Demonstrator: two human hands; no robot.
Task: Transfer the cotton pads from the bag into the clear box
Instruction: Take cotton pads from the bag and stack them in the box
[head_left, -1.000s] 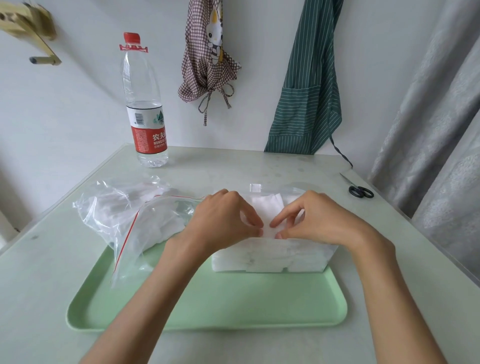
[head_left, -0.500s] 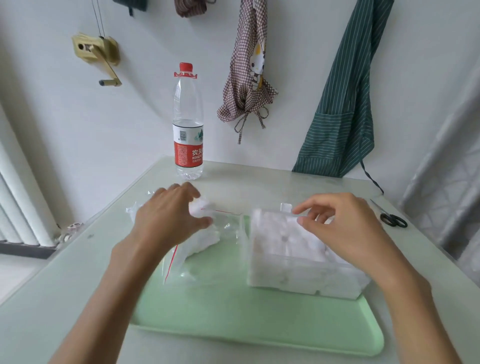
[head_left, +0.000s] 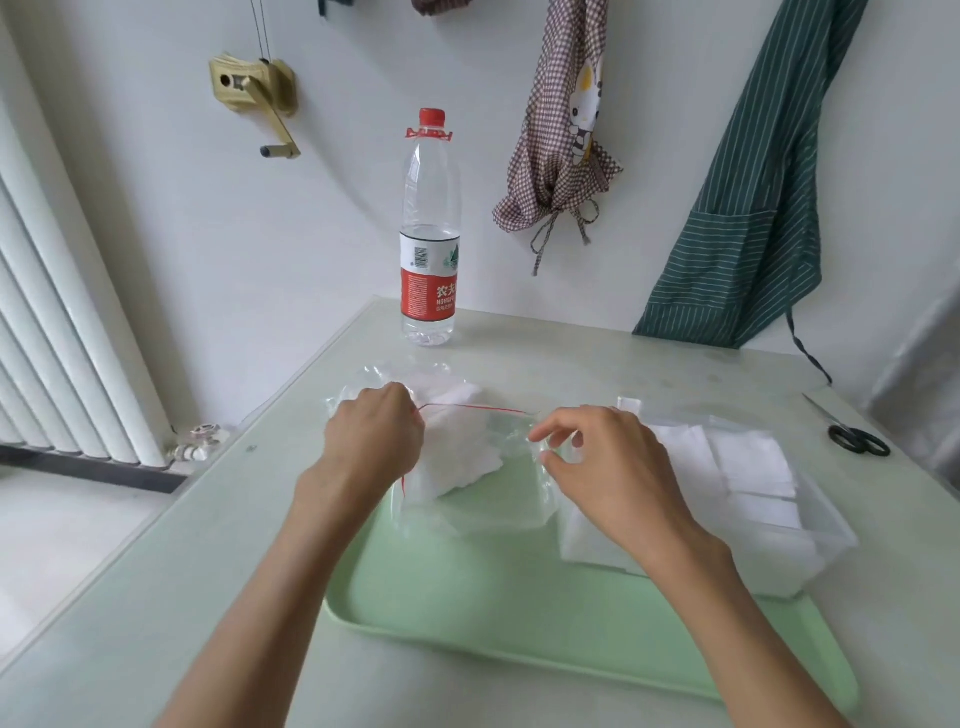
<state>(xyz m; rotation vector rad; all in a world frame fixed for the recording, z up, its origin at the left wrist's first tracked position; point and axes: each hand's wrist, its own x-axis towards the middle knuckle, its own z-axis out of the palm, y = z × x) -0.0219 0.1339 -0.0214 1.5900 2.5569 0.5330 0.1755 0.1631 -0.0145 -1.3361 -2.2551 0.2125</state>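
Holding the clear red-zip plastic bag (head_left: 467, 457) of white cotton pads (head_left: 457, 447) at its mouth, the left hand (head_left: 374, 441) is clenched on it toward the tabletop's left edge; the right hand (head_left: 597, 467) pinches the opposite lip. Judged step: reopening for another batch; next, pads must be drawn out toward the clear plastic box (head_left: 810, 540) alongside, already well stocked.

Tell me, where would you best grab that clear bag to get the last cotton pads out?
Probably at its mouth, along the red zip edge of the bag, one hand on each side. The left hand grips the left end and the right hand pinches the right, holding it open over the cotton pads.
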